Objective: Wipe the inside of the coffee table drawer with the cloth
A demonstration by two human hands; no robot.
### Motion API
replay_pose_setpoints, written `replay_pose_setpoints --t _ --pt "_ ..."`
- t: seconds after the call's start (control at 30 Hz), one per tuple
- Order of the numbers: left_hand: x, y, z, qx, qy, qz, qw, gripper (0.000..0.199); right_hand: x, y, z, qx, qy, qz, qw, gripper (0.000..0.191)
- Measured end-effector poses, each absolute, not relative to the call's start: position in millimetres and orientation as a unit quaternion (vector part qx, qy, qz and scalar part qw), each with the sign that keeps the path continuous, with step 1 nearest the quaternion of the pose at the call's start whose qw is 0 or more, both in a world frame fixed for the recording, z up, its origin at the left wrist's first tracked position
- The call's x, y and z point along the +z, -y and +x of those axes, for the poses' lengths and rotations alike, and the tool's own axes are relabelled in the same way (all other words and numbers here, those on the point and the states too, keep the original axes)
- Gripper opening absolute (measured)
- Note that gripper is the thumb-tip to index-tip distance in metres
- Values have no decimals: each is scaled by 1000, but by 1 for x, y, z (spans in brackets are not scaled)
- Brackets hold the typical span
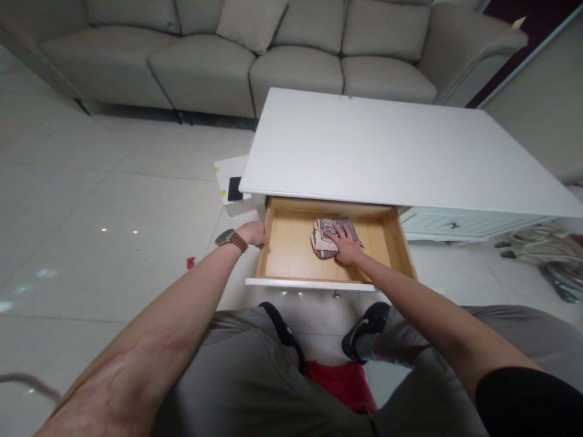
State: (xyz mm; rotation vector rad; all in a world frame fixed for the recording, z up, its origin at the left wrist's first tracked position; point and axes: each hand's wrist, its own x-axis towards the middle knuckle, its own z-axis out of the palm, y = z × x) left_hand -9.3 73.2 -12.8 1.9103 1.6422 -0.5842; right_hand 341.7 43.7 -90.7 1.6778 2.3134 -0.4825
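Note:
A wooden drawer with a white front is pulled out from beneath a white table. Inside it lies a folded brown and beige patterned cloth. My right hand rests on top of the cloth with its fingers spread. At the drawer's left side wall is my left hand, its fingers curled against the outer edge; a watch with a brown strap is on that wrist. The fingertips there are partly hidden.
The white tabletop extends over the drawer's back. Behind it stands a beige sofa. A white box with a black item is left of the table. A red object lies between my legs.

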Motion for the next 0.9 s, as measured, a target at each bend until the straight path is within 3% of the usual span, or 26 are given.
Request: replay_pose_setpoints --t 0.9 --pt "-5 -72 -5 -237 -610 711 257 20 -87 -50 341 -155 -809 553 123 96"
